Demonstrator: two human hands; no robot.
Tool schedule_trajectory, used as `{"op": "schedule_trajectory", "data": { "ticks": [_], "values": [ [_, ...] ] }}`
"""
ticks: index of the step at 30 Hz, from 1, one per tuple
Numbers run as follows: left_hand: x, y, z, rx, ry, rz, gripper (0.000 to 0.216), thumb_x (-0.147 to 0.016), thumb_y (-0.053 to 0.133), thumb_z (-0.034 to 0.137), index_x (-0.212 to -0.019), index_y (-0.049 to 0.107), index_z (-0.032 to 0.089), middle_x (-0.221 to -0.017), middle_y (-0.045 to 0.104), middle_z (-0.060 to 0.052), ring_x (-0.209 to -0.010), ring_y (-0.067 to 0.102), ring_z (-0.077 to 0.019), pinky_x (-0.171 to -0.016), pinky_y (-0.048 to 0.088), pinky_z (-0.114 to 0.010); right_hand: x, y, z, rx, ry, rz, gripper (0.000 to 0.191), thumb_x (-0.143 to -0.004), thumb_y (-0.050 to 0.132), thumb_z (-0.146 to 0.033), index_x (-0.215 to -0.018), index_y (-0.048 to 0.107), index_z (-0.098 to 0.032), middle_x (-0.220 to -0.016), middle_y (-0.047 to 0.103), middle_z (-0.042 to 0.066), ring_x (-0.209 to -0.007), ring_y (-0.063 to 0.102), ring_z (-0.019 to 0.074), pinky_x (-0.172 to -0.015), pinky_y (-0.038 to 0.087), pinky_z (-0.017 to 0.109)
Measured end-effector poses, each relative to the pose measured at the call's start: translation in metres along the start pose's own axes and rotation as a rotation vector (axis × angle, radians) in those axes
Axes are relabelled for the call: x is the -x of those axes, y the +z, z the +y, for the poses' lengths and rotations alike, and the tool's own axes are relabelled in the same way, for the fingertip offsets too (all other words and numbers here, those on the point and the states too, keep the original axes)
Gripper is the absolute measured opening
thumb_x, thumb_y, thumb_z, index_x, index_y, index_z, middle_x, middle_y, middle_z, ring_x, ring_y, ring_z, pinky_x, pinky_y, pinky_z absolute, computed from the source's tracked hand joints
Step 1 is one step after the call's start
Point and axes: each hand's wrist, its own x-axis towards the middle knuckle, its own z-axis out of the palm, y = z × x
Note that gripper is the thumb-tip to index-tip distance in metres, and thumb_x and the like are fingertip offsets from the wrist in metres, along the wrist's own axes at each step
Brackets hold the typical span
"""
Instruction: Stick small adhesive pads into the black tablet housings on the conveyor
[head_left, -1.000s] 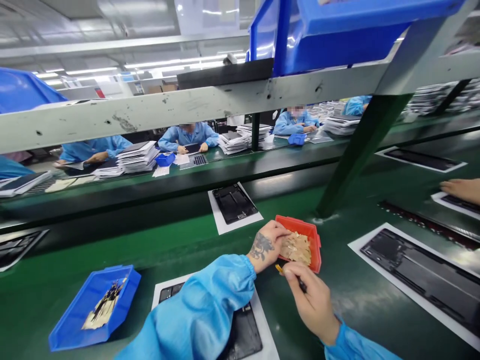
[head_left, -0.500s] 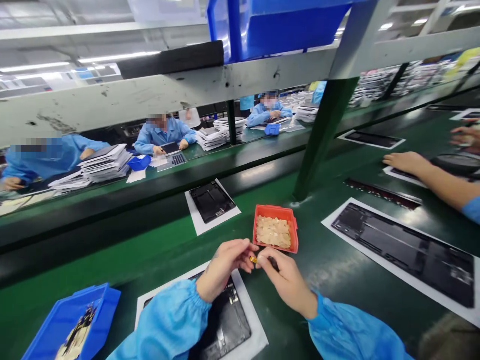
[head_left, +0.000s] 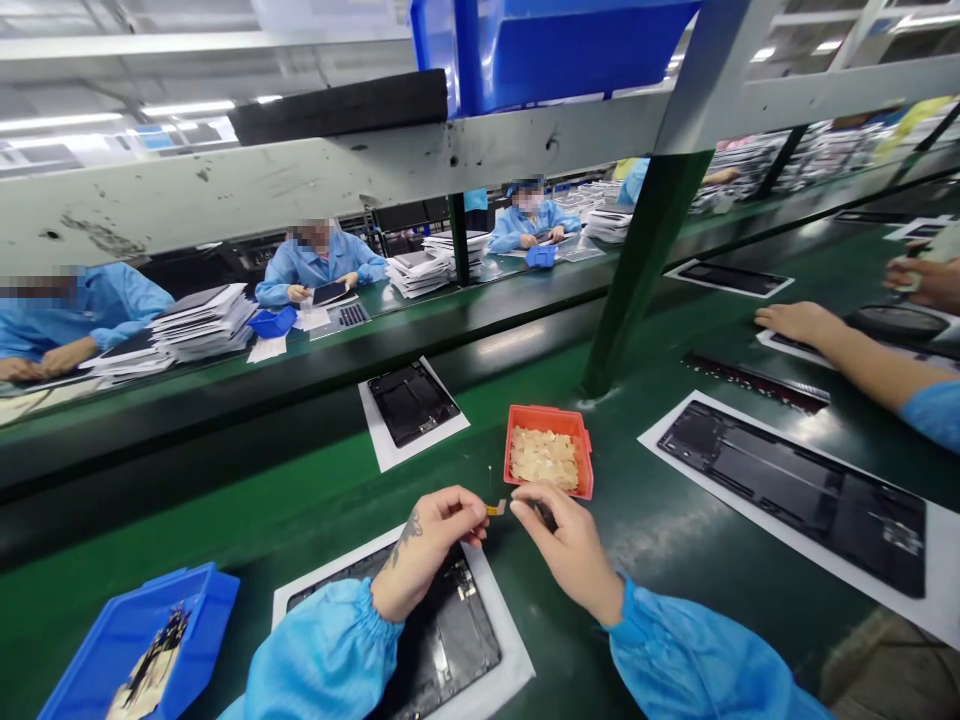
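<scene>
My left hand (head_left: pixel 429 540) and my right hand (head_left: pixel 564 540) meet just in front of a small orange tray (head_left: pixel 548 415) full of pale yellow slips. Between their pinched fingertips sits a tiny yellow piece (head_left: pixel 496 509). The right hand's fingers also close round a thin dark tool (head_left: pixel 546 517). Under my left wrist lies a black device panel (head_left: pixel 450 640) on a white sheet. Both arms wear light blue sleeves.
A blue tray (head_left: pixel 135 640) with dark and pale parts sits at the lower left. Other black panels on white sheets (head_left: pixel 411 402) (head_left: pixel 795 487) lie on the green belt. A co-worker's arm (head_left: pixel 847 350) reaches in at the right. A green post (head_left: pixel 637 260) stands behind the orange tray.
My left hand came out of the orange tray and met my right hand in front of it. The view swung right and a co-worker's arm came into sight.
</scene>
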Motion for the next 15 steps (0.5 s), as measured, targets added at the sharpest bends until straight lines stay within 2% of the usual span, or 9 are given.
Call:
{"op": "schedule_trajectory", "data": {
  "ticks": [4,8,11,15],
  "values": [
    [-0.0005,0.0012,-0.0009,-0.173,0.061,0.049,0.022,-0.083,0.061,0.033,-0.085,0.067,0.011,-0.076,0.061,-0.004,-0.068,0.057,-0.0126,-0.064,0.046,-0.024,-0.0019,0.0000,-0.0009,-0.032,-0.050,-0.084,0.016,-0.094,0.052,-0.024,-0.089,0.067,-0.021,-0.087,0.066,0.002,-0.082,0.061,0.0171,-0.075,0.046,0.026],
    [-0.0004,0.0027,-0.0017,-0.277,0.124,0.023,0.024,-0.085,0.058,0.034,-0.088,0.069,0.013,-0.080,0.060,-0.005,-0.069,0.058,-0.0136,-0.065,0.047,-0.025,-0.0012,0.0014,-0.0018,-0.042,-0.049,-0.129,0.015,-0.093,0.054,-0.023,-0.088,0.068,-0.020,-0.084,0.066,0.002,-0.078,0.062,0.0164,-0.071,0.047,0.025],
    [0.0004,0.0034,-0.0017,-0.334,0.165,0.020,0.021,-0.086,0.057,0.032,-0.089,0.070,0.015,-0.082,0.061,-0.004,-0.071,0.058,-0.0137,-0.065,0.046,-0.024,0.0006,0.0014,-0.0011,-0.019,-0.052,-0.136,0.016,-0.093,0.054,-0.022,-0.084,0.067,-0.020,-0.081,0.064,0.001,-0.074,0.061,0.0159,-0.069,0.047,0.026],
    [0.0034,0.0055,0.0003,-0.477,0.249,0.063,0.018,-0.087,0.055,0.027,-0.087,0.071,0.018,-0.082,0.063,-0.004,-0.074,0.058,-0.0139,-0.067,0.044,-0.023,0.0021,0.0009,0.0001,0.104,-0.093,-0.079,0.013,-0.092,0.055,-0.022,-0.085,0.065,-0.019,-0.080,0.063,0.002,-0.072,0.059,0.0162,-0.067,0.045,0.027]
  ]
}}
